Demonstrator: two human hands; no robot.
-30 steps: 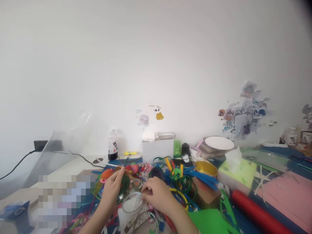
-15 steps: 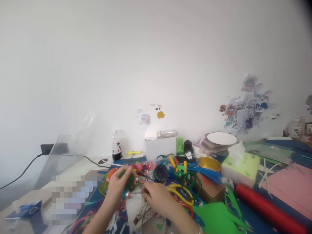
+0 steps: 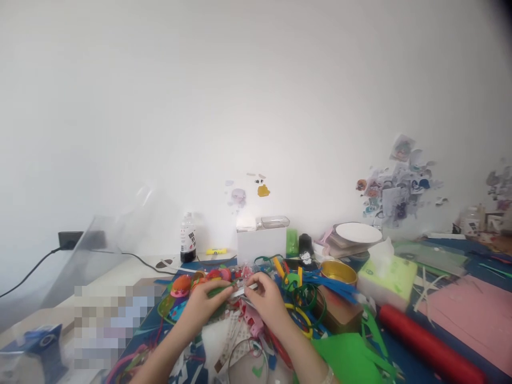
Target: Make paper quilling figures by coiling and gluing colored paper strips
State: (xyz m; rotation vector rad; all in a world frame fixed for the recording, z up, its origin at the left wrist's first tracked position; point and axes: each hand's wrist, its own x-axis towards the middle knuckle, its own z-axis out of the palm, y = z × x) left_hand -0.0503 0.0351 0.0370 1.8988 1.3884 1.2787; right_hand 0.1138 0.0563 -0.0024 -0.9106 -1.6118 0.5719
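Both my hands work over a heap of coloured craft scraps at the lower middle of the table. My left hand (image 3: 204, 306) is closed round a dark green round piece (image 3: 218, 290). Just to its right, my right hand (image 3: 266, 301) pinches one end of a thin pale strip (image 3: 245, 291) that reaches across to the left hand's fingers. The two hands are almost touching. Green, yellow and blue loops and strips (image 3: 298, 298) lie just right of the hands. An orange and pink ornament (image 3: 181, 285) sits left of them.
A dark bottle (image 3: 186, 244) and a white box (image 3: 260, 242) stand at the wall. To the right are a gold tin (image 3: 338, 272), a green tissue pack (image 3: 386, 277), a red roll (image 3: 428, 349), pink sheets (image 3: 472, 314) and green foam (image 3: 352, 360). A cable (image 3: 32, 269) runs at left.
Both hands have risen and come together over the scrap pile. The right hand now pinches a pale strip; earlier it lay lower by a clear ring. The view shifted slightly.
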